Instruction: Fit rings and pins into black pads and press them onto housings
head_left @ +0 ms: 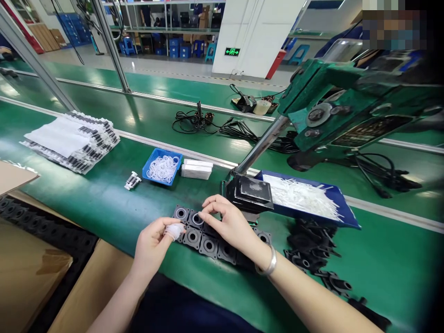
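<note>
Head view: the left hand (152,240) was near the left end of the black parts (200,244); its fingers were closed on a bunch of white rings (174,231);
Two rows: the parts lay on the tabletop (97,194), long axis left to right, slanting toward the body at the right end;
Right hand (231,222): it lay across the rows; thumb and forefinger stood apart at the far row's second part from the left; contact could not be told;
Blue tray (156,181): it held loose rings beyond the fingers, left of the press block (253,192).
</note>
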`<state>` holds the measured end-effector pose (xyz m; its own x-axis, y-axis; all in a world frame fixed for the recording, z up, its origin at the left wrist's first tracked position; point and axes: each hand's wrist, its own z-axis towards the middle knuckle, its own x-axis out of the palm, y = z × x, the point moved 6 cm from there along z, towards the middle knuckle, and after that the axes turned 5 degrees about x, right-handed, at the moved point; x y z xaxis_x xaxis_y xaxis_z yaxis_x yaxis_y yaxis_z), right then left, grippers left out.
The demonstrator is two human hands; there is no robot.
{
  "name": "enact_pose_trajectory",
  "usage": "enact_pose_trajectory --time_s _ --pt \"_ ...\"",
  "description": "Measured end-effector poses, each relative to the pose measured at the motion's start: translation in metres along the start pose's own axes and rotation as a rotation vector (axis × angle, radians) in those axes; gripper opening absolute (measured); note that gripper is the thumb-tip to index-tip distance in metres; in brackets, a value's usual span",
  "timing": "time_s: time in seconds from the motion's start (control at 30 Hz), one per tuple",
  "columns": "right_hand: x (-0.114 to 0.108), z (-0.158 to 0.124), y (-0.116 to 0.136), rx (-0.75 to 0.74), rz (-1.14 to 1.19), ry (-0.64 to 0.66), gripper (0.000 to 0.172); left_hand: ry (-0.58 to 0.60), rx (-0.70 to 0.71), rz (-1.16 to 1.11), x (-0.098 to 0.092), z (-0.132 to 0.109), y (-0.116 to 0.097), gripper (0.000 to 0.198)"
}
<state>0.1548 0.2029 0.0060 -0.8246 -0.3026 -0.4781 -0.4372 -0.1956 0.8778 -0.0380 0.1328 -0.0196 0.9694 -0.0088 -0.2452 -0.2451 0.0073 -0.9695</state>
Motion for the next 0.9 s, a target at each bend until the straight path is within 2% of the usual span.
enact_pose_trajectory --time_s 0.03,0.1,0.2,0.27,0.33,0.4,0.5,0.67,0.77,0.83,0.9 --pt "0.002 0.002 -0.001 -0.008 -0.054 0.018 0.017 -0.003 0.059 0.072 -0.003 0.001 -0.002 0.019" --pt "0.007 0.005 -0.003 -0.021 -0.141 0.049 0.015 0.036 0.270 0.232 -0.003 0.001 -0.011 0.020" --pt "0.014 0.007 -0.002 -0.060 -0.251 0.056 0.011 0.190 0.621 0.419 0.014 -0.005 -0.026 0.028" --pt "0.014 0.006 0.001 -0.104 -0.308 0.032 0.006 0.286 0.714 0.509 0.027 -0.007 -0.028 0.031" --pt "0.012 0.003 0.003 -0.143 -0.346 0.006 0.006 0.341 0.723 0.585 0.036 -0.007 -0.027 0.030" --pt "0.010 -0.003 0.004 -0.182 -0.376 0.008 0.018 0.357 0.726 0.640 0.040 -0.005 -0.026 0.027" --pt "0.010 -0.013 0.003 -0.246 -0.478 0.050 0.033 0.376 0.755 0.704 0.042 -0.004 -0.027 0.026" --pt "0.010 -0.029 0.002 -0.324 -0.670 0.081 0.045 0.397 0.727 0.677 0.040 -0.002 -0.028 0.028" --pt "-0.003 -0.033 0.010 -0.340 -0.630 0.037 0.047 0.307 0.651 0.543 0.034 0.001 -0.033 0.031" --pt "-0.017 -0.033 0.017 -0.296 -0.486 -0.030 0.038 0.203 0.548 0.424 0.028 0.005 -0.037 0.028" --pt "-0.024 -0.034 0.022 -0.231 -0.281 -0.019 0.026 0.127 0.409 0.322 0.024 0.007 -0.036 0.021"
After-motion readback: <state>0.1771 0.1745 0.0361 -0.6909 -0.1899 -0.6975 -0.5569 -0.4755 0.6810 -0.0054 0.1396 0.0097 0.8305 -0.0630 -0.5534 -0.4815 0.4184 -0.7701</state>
